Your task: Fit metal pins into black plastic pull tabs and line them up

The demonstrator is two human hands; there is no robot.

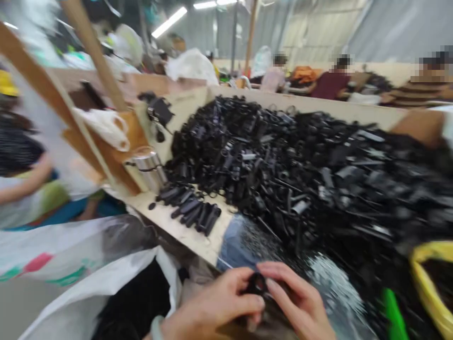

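Observation:
At the lower middle, my left hand (219, 302) pinches a small black ring-shaped plastic part (256, 284) between thumb and forefinger. The fingertips of my right hand (299, 300) press against the other side of the same part, so both hands are closed on it. Below the ring the part is hidden by my fingers. Just beyond my hands lies a piece of blue cloth (233, 241) at the edge of a huge heap of black plastic parts (283, 165). Several dark elongated pieces (198, 212) lie side by side on the pale tabletop (155, 208).
A white sack (81, 307) with black contents stands open at lower left. A metal cup (150, 167) stands by the wooden post (92, 52). At right are a yellow-rimmed container (421, 283) and a green object (394, 314). Several people sit farther back; another person's arm (26, 184) shows at left.

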